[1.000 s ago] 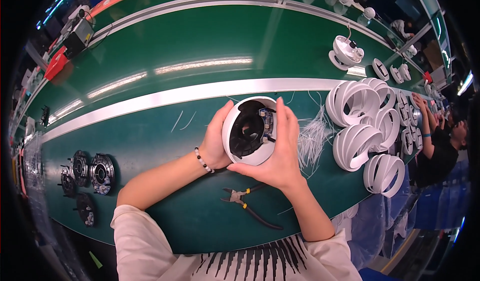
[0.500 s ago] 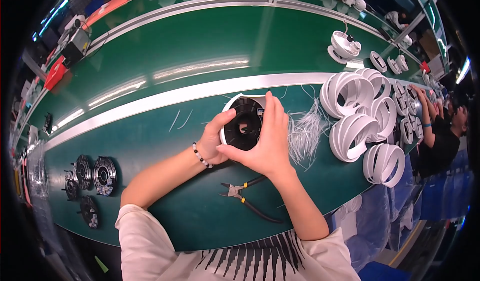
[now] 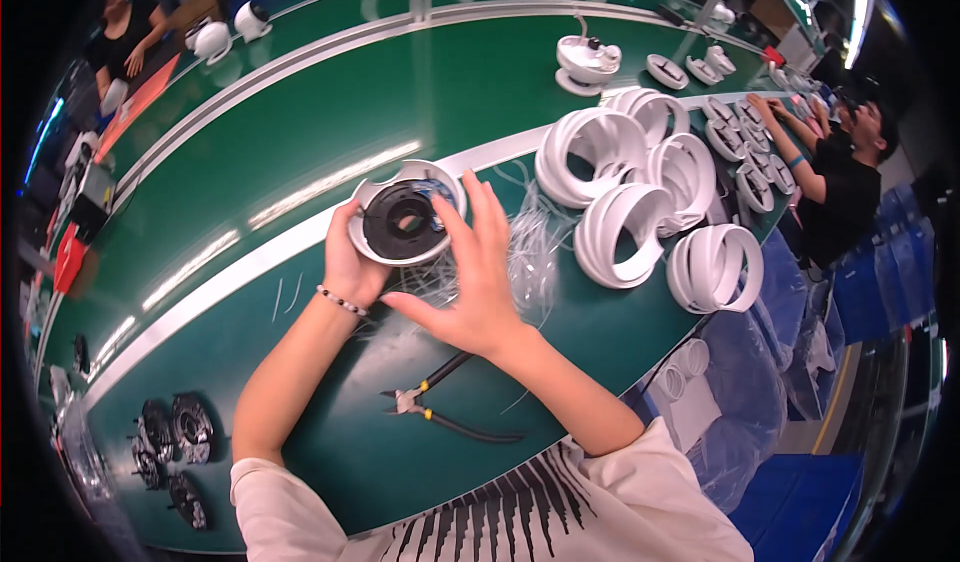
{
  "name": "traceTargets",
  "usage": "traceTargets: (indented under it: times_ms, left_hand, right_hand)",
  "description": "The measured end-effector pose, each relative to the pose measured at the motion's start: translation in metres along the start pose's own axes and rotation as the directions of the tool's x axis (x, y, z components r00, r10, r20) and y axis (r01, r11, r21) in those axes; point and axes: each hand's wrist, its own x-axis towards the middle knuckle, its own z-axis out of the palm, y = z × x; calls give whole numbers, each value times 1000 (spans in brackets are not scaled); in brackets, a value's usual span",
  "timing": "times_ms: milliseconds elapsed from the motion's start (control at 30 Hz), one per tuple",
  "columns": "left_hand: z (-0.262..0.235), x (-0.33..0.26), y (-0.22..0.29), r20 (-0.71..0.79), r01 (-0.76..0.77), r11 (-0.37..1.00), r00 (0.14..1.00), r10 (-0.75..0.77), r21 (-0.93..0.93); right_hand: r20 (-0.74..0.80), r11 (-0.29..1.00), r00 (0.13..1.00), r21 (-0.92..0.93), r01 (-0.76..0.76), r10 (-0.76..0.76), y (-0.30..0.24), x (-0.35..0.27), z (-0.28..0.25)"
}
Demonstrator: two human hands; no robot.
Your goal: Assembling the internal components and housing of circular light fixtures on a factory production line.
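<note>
White round housing [image 3: 412, 171], black disc [image 3: 384, 222] inside, is held in a person's left hand [image 3: 354, 266]; the right hand [image 3: 480, 280], spread wide, reaches over its rim.

L hand's [image 3: 354, 265] thumb moved off black disc [image 3: 383, 224] to white shell's [image 3: 407, 173] edge; R hand [image 3: 482, 287] spread wider, its thumb pulled clear.

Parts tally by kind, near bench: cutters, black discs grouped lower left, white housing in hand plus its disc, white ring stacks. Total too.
Cutters: 1
Lower-left black discs: 4
White housing in left hand: 1
Black disc inside: 1
White ring stacks: 5
Total: 12
</note>
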Motion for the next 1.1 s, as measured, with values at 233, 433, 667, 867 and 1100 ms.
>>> traceTargets:
  times_ms: [233,433,667,867,1100]
  left_hand:
    - [-16,95,36,-126,-159,987,979,159,9]
    - [-56,172,41,-294,-343,939,897,330,7]
    - [-58,116,90,-340,-283,742,752,565,608]
    - [-70,-37,199,231,-270,46,890,393,962]
    - [-146,-242,232,-354,449,-541,894,276,712]
  right_hand:
    - [-359,867,912,-372,-332,195,55,5,-129]
    - [-181,729,854,-454,-513,488,79,5,-134]
    - [-214,846,915,-353,-400,343,53,2,-143]
    - [128,965,977,-179,194,-172,-21,-19,-128]
    - [668,905,613,341,253,-423,-23,-54,-80]
